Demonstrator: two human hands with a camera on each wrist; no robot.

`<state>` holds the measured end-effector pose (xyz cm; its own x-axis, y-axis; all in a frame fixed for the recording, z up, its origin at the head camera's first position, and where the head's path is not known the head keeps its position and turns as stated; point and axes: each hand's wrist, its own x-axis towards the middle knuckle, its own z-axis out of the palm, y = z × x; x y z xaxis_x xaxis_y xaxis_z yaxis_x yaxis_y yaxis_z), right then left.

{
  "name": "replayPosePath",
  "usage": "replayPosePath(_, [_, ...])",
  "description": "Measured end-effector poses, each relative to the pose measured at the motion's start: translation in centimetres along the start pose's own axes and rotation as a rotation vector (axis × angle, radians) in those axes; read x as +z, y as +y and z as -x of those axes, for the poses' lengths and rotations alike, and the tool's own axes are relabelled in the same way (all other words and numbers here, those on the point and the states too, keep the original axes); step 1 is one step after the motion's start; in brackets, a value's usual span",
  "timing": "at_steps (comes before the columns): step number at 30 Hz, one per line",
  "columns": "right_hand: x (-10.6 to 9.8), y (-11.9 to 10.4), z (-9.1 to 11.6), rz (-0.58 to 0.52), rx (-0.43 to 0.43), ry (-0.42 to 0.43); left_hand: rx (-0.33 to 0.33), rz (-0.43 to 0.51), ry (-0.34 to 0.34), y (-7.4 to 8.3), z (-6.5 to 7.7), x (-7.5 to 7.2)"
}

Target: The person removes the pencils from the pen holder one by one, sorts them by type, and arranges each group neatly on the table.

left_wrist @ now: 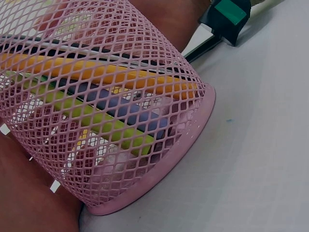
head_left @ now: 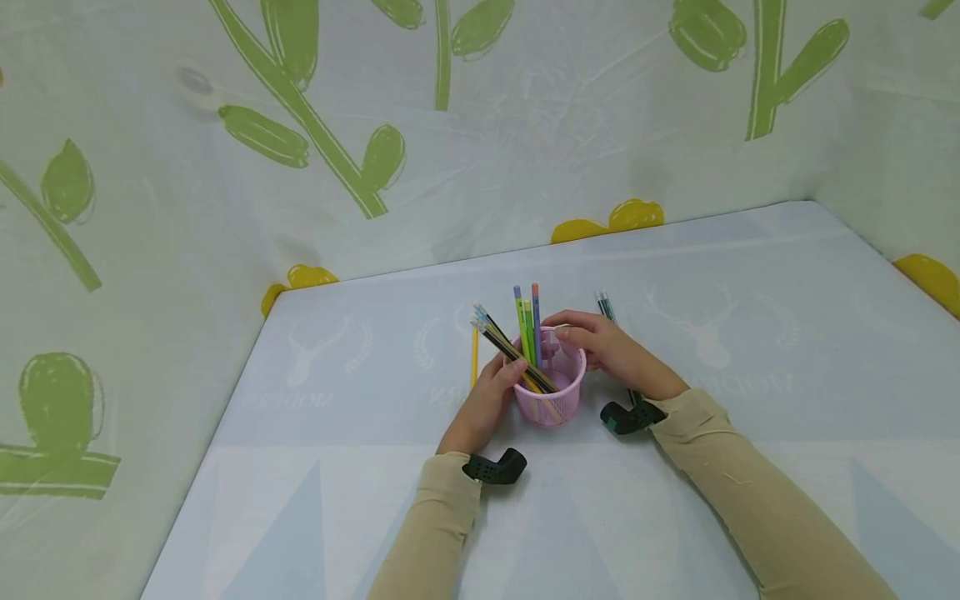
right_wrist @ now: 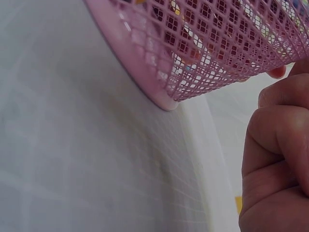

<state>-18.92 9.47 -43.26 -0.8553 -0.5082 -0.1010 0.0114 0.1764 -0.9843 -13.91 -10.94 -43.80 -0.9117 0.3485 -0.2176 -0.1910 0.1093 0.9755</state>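
Observation:
A pink mesh pencil cup [head_left: 551,410] stands on the table between both hands, holding several pencils. My left hand [head_left: 486,404] grips its left side, the thumb lying by a bundle of dark striped pencils [head_left: 498,340] that leans left over the rim. Green and purple pencils [head_left: 536,321] stand more upright behind them. At the cup's right rim, my right hand [head_left: 618,354] holds on with thumb and fingers; its curled fingers [right_wrist: 277,140] show beside the mesh in the right wrist view. Through the mesh [left_wrist: 120,96], orange, purple and lime pencils reach the base in the left wrist view.
A yellow pencil [head_left: 474,358] lies on the table left of the cup. Dark green pencils [head_left: 606,307] lie partly under the right hand. The patterned tabletop [head_left: 337,467] meets a leaf-printed wall [head_left: 480,167] at the back. Each wrist wears a black device [head_left: 497,468].

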Motion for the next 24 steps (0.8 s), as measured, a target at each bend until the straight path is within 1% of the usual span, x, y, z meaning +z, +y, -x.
replayPosePath(5, [0.05,-0.09,0.04,0.000,0.000,0.002,0.007,0.003,0.017,-0.74,-0.36,-0.13])
replayPosePath(8, [0.07,-0.05,0.01,0.008,-0.003,0.001,0.005,-0.009,0.026,-0.67,-0.31,-0.15])
replayPosePath(15, [0.17,-0.24,0.04,0.009,-0.004,0.004,0.045,-0.005,0.028,-0.68,-0.43,-0.27])
replayPosePath(24, [0.48,-0.65,0.10,-0.004,-0.024,0.015,0.052,-0.013,0.048,-0.85,-0.45,-0.27])
